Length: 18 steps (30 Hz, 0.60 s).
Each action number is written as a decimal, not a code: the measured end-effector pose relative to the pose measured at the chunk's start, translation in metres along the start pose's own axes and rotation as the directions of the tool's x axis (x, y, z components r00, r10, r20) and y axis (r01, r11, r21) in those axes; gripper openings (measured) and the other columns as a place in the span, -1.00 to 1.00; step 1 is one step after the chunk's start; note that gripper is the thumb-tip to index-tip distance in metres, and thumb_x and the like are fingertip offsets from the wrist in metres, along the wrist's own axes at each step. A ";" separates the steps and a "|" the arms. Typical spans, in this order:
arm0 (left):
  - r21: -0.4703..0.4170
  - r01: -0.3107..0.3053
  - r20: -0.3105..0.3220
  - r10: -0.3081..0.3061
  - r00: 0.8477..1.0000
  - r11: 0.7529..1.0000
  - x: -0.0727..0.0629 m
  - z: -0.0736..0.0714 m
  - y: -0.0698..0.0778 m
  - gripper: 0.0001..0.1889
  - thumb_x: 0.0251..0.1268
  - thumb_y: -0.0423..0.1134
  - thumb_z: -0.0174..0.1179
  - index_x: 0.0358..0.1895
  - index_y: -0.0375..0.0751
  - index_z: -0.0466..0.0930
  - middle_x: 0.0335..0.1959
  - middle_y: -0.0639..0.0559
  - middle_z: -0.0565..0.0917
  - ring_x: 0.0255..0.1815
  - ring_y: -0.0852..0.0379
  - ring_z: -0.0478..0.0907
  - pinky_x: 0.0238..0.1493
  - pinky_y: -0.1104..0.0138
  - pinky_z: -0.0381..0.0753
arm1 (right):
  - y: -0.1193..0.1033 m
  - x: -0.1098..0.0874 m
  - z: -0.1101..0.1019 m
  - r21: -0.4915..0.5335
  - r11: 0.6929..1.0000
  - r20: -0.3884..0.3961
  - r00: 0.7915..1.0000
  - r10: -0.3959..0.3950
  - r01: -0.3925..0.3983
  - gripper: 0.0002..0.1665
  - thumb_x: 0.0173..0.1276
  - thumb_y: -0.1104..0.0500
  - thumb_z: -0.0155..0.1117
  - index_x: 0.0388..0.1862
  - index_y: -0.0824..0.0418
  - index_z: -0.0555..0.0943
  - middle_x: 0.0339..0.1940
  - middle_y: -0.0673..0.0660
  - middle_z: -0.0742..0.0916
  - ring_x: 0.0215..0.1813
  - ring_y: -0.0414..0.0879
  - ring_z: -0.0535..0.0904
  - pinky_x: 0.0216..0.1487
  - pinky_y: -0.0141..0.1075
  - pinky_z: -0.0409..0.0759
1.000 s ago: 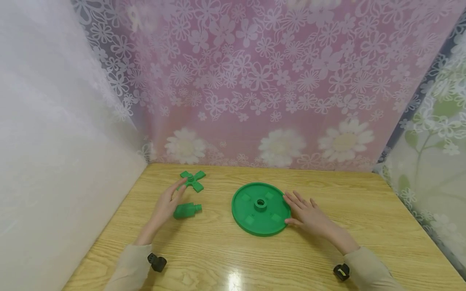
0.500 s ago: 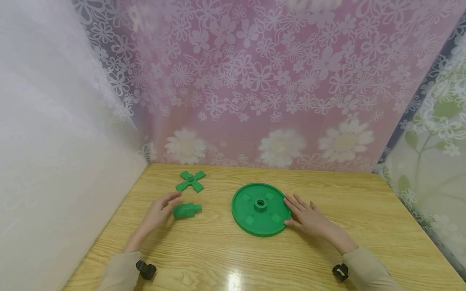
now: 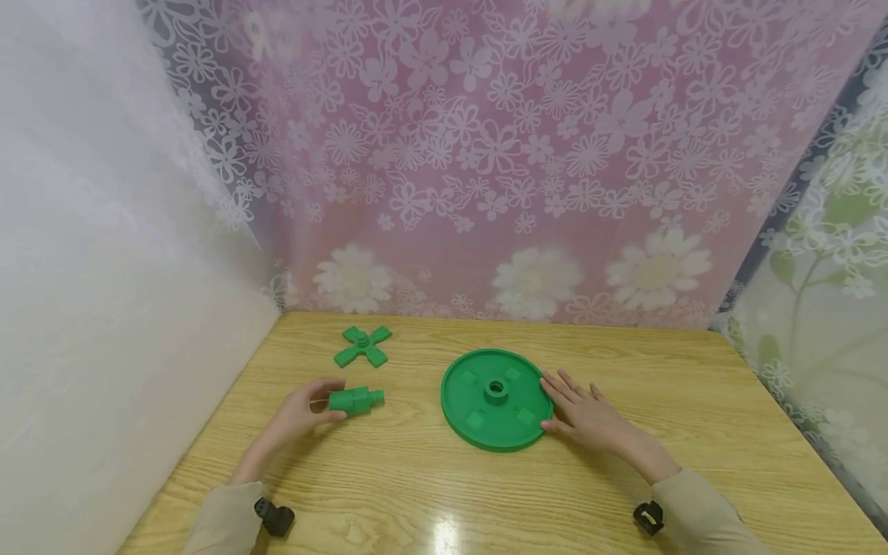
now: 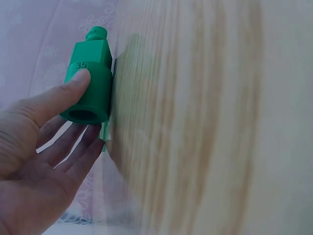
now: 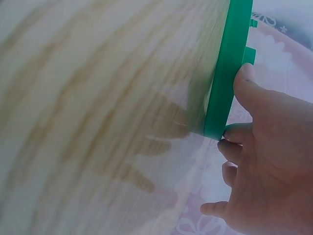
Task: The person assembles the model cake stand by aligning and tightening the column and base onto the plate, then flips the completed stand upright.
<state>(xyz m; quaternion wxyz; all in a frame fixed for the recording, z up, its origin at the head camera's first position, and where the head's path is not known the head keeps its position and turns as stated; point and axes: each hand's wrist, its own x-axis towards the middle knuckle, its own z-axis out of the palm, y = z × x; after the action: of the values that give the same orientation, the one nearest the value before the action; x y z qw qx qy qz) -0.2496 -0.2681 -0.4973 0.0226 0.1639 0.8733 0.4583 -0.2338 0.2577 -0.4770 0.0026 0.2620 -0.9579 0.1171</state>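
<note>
In the head view my left hand [image 3: 298,416] holds the hollow end of a green bottle-shaped piece [image 3: 357,400] lying on the table, thumb on the near side and fingers on the far side. The left wrist view shows the thumb over the mark 35 on this piece [image 4: 90,95], with its ridged neck pointing away. My right hand [image 3: 593,416] rests at the right rim of a round green disc [image 3: 461,420] with a raised central hub, its fingers nearly straight and spread. Beyond the left hand lies a green cross-shaped piece [image 3: 363,345] with a ridged stub, untouched.
The light wooden table [image 3: 388,486] carries all the green parts. A flowered pink curtain [image 3: 486,154] hangs along its back edge, a white sheet [image 3: 139,270] at the left and another flowered curtain [image 3: 839,308] at the right.
My left hand has drawn back from near the cross-shaped piece and come round the bottle-shaped piece's left end. The right hand has stayed at the disc's rim.
</note>
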 end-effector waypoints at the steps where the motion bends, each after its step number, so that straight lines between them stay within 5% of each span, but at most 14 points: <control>1: 0.008 0.003 0.000 -0.003 1.000 1.000 0.000 0.000 -0.001 -0.39 0.26 -0.25 0.43 0.34 -0.39 0.47 0.27 -0.31 0.57 0.29 -0.33 0.50 0.31 -0.11 0.54 | 0.000 0.000 0.000 -0.002 1.000 0.001 1.000 0.001 -0.001 -0.08 0.50 -0.19 0.20 0.59 0.33 0.22 0.61 0.30 0.26 0.61 0.32 0.07 0.37 0.55 0.10; 18: -0.019 0.065 -0.048 -0.066 0.997 0.998 0.005 0.002 0.009 -0.50 0.29 -0.13 0.43 0.26 -0.15 0.58 0.22 -0.17 0.60 0.21 -0.20 0.58 0.21 0.09 0.67 | 0.001 0.001 0.001 -0.014 1.000 0.020 1.000 0.007 -0.007 -0.08 0.51 -0.20 0.18 0.60 0.32 0.20 0.62 0.30 0.24 0.62 0.30 0.06 0.40 0.53 0.08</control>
<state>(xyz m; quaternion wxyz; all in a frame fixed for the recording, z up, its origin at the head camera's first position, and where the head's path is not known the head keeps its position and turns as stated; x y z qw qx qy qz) -0.2518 -0.2603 -0.4907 0.0178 0.1239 0.8744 0.4688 -0.2354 0.2577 -0.4782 -0.0057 0.2598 -0.9596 0.1078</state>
